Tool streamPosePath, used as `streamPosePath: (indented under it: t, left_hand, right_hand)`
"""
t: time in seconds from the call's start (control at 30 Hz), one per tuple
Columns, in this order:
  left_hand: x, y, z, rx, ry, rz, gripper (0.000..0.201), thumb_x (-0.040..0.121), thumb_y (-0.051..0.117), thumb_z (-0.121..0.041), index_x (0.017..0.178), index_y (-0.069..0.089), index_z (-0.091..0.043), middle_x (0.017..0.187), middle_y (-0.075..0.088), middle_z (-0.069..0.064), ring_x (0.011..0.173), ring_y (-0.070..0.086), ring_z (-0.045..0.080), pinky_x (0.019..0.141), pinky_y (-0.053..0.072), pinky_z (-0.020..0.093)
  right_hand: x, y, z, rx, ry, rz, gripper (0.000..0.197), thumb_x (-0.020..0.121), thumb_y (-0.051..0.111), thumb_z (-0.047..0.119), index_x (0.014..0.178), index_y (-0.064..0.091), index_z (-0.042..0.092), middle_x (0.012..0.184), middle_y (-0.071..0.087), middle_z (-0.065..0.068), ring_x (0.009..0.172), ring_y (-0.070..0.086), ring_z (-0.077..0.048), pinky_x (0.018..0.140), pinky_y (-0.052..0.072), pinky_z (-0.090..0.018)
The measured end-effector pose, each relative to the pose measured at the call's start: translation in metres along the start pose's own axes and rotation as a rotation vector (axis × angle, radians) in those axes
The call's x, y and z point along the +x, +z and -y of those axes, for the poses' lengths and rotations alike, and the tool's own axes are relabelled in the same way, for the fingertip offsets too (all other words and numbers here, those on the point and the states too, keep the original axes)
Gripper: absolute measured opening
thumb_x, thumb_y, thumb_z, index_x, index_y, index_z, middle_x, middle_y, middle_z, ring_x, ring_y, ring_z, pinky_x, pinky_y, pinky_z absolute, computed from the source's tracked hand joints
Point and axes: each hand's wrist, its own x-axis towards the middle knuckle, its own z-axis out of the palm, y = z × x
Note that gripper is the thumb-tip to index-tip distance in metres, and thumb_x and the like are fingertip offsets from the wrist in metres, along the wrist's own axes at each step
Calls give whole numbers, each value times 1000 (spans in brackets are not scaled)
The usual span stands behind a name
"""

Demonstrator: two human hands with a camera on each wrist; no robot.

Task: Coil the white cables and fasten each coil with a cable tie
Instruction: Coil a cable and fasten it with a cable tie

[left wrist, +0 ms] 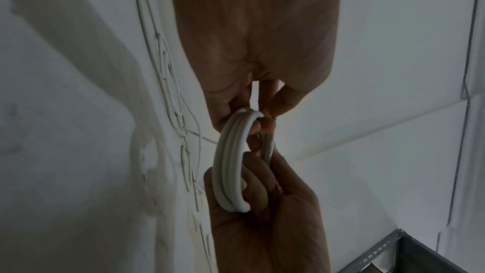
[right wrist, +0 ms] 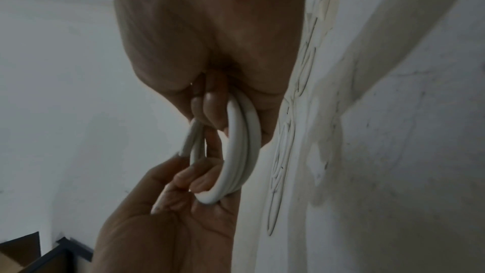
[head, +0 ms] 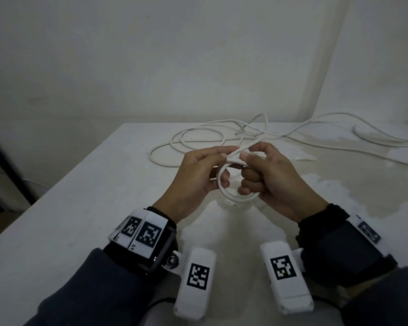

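Observation:
A small coil of white cable (head: 231,195) hangs between both hands above the middle of the white table (head: 80,220). My left hand (head: 224,164) pinches the coil's top left, with lower fingers hooked through the ring. My right hand (head: 246,171) curls round its right side, thumb pressed on the crossing strand. The left wrist view shows the coil (left wrist: 230,163) as several turns side by side, held by my left hand (left wrist: 260,111) above and my right hand (left wrist: 262,190) below. The right wrist view shows the same coil (right wrist: 241,148). I see no cable tie.
Loose white cable (head: 193,137) sprawls in loops on the table behind my hands, running from the coil. A second white cable (head: 372,140) trails off to the right along the wall. A dark shelf frame (head: 3,161) stands past the table's left edge.

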Motion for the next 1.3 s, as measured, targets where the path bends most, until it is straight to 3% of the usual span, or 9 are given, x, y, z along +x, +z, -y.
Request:
streamPosePath:
  t: [0.27,0.37,0.47,0.6,0.73,0.93,1.07,1.17,1.3]
  left_hand:
    - [1,-1,5,275,141,-88,19,95,55,-13,107,70,-11,64,54,-7,53,45,3,55,39,18]
    - [3,-5,5,354,183,-154,21,96,55,-14,111,68,-10,69,57,-6,59,50,-2,58,42,16]
    - [3,-6,5,386,180,-152,21,96,54,-15,111,68,-10,70,55,-5,58,49,-2,57,41,16]
    - [4,-5,4,417,205,-119,16,96,55,-15,104,69,-15,67,55,-9,56,50,-4,58,40,12]
    - [2,-3,2,445,276,-106,18,96,53,-11,107,68,-10,74,59,-15,64,54,-8,64,39,7]
    - [1,0,0,412,378,-71,23,93,51,-20,108,66,-11,99,69,5,91,62,8,82,48,18]
    - [1,-2,0,345,369,-83,19,98,48,-10,108,64,-10,100,67,6,91,60,8,81,47,16]
    - [0,-1,0,309,369,-79,20,99,46,-8,110,63,-6,90,64,-1,80,59,-2,75,45,14]
    - [-1,1,0,256,323,-93,23,101,43,-10,112,62,-6,85,62,-2,72,56,-2,65,43,13]
  right_hand:
    - [-1,2,-3,-155,-82,37,28,94,59,21,77,38,17,48,41,4,44,33,-12,58,37,-31]
    - [-4,-3,1,-325,-142,31,33,79,74,5,80,43,15,66,63,-5,58,57,-19,61,53,-35]
    - [-5,-5,5,-617,-290,-137,48,64,84,0,87,47,20,87,60,-7,61,66,-28,63,59,-44]
    - [-3,-11,3,-961,-420,-257,58,58,85,29,107,57,43,99,49,-2,78,59,-15,74,45,-20]
    - [-1,-15,3,-1105,-526,-315,37,57,84,37,90,68,31,97,46,0,96,43,-14,85,33,-27]
    - [-2,-11,5,-644,-414,19,13,79,71,-3,83,68,9,69,72,-7,67,71,-20,65,56,-30]
    - [-10,-5,10,-416,-286,152,4,88,64,5,87,67,7,67,72,-13,65,70,-21,54,47,-14]
    - [-10,-3,8,-264,-178,251,14,86,58,20,82,67,10,63,65,-5,77,72,-27,65,47,-22]
    - [-8,0,3,-79,-46,325,19,87,49,23,86,56,5,56,55,-1,65,63,-17,92,45,-39]
